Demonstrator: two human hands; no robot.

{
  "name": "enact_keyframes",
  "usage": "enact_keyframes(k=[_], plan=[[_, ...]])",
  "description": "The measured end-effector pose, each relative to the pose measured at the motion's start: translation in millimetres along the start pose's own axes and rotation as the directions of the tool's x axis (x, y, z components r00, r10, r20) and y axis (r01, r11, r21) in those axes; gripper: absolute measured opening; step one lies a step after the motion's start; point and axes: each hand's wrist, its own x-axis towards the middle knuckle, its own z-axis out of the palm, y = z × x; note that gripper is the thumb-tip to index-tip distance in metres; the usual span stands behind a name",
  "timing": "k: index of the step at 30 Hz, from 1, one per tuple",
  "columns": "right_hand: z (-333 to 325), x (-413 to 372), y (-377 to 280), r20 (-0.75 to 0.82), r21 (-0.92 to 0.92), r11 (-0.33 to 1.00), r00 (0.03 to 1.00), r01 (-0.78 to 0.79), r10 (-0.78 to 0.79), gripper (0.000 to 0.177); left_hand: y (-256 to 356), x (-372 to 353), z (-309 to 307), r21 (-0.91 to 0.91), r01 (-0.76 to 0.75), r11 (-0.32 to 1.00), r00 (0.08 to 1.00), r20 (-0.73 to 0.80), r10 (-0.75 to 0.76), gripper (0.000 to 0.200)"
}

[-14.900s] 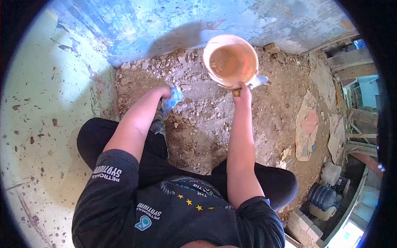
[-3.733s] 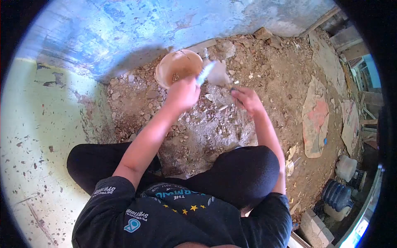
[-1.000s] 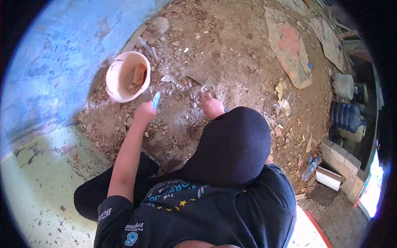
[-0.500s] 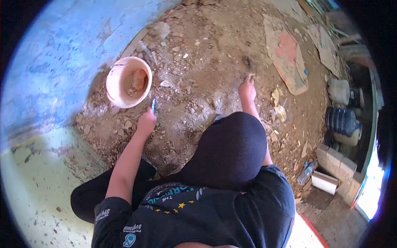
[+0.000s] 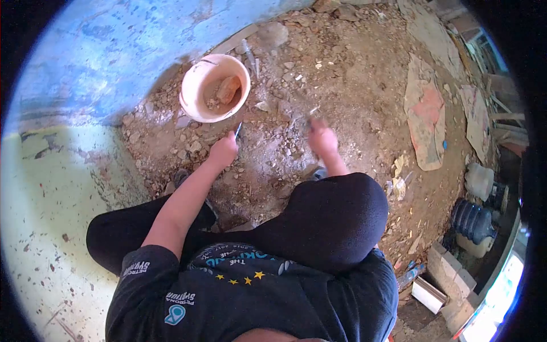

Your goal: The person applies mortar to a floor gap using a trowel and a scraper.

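My left hand [image 5: 224, 150] is closed around a slim bluish tool [image 5: 238, 130], whose thin end points up just below the bucket; its exact kind cannot be made out. A pale pink bucket [image 5: 188, 94] stands on the rubble, tilted in view, with a reddish-brown lump [image 5: 229, 90] and crumbs inside. To the right, my right hand [image 5: 323, 139] is smeared by motion but looks closed low over the loose dirt. Something dark with a pale streak shows at its fingers, too blurred to name. Between the hands lie broken stones and pale dust [image 5: 276, 142].
A blue wall [image 5: 114, 62] borders the left, above a pale yellow-green surface [image 5: 62, 228]. Flattened cardboard [image 5: 426, 111] lies on the dirt at right. Large water jugs [image 5: 473, 221], concrete blocks [image 5: 450, 269] and a plastic bottle [image 5: 411, 276] are along the right edge.
My right hand has swung left, from the open dirt to the rubble nearer my left hand. The whole view has shifted, so the bucket appears further right and higher. My left hand still grips the slim tool.
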Motion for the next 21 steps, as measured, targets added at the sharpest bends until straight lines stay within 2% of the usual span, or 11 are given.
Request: enact_keyframes(k=[4,7,8,10,13,15,17,18,19,20,21], plan=[[-46.7,55.8,37.8,-0.126,-0.089,0.966,0.965,-0.243,0.231,0.057,-1.2,2.1,-4.2,-0.040,0.044,0.998,0.999,0.025,-0.044,0.031],[-22.7,77.7,54.6,-0.159,-0.107,0.949,0.948,-0.295,0.277,0.048,-1.2,2.2,-2.8,-0.051,0.058,0.997,0.998,0.042,-0.056,0.033],[-7.1,74.9,50.1,-0.160,-0.106,0.951,0.948,-0.292,0.274,0.048,-1.5,3.0,-4.0,-0.054,0.055,0.997,0.998,0.046,-0.052,0.033],[24.8,55.3,14.5,-0.027,-0.150,0.969,0.981,-0.194,0.192,0.048,-3.6,2.0,-1.7,-0.061,0.041,0.997,0.999,0.019,-0.040,0.034],[64.6,22.6,-15.9,-0.055,-0.087,0.991,0.994,-0.100,0.095,0.051,-6.4,6.7,-1.1,-0.122,0.072,0.990,0.997,0.015,-0.071,0.035],[54.2,-6.7,-38.4,0.066,0.040,0.995,0.994,-0.087,0.085,0.052,-15.4,9.4,8.3,-0.174,0.117,0.978,0.992,0.058,-0.108,0.035],[39.7,-21.6,-36.9,0.066,0.062,0.998,0.998,-0.027,0.023,0.053,-29.0,24.4,22.7,-0.345,-0.047,0.937,0.990,-0.144,-0.004,0.038],[35.9,-22.5,-30.5,0.055,0.083,0.996,0.998,0.036,-0.041,0.053,-28.5,30.0,25.0,-0.341,-0.052,0.938,0.989,-0.145,0.002,0.038],[33.2,-20.9,-17.6,-0.029,0.112,0.990,0.996,0.085,-0.082,0.053,-23.6,34.8,27.9,-0.439,-0.048,0.897,0.980,-0.194,-0.042,0.040],[31.1,-18.0,-5.0,-0.026,0.112,0.990,0.997,0.082,-0.079,0.053,-19.1,36.7,32.3,-0.534,-0.044,0.844,0.968,-0.231,-0.096,0.041],[23.1,-15.3,2.8,-0.078,0.112,0.992,0.996,0.054,-0.046,0.053,-16.0,41.5,34.0,-0.598,0.189,0.779,0.970,-0.009,-0.242,0.045]])
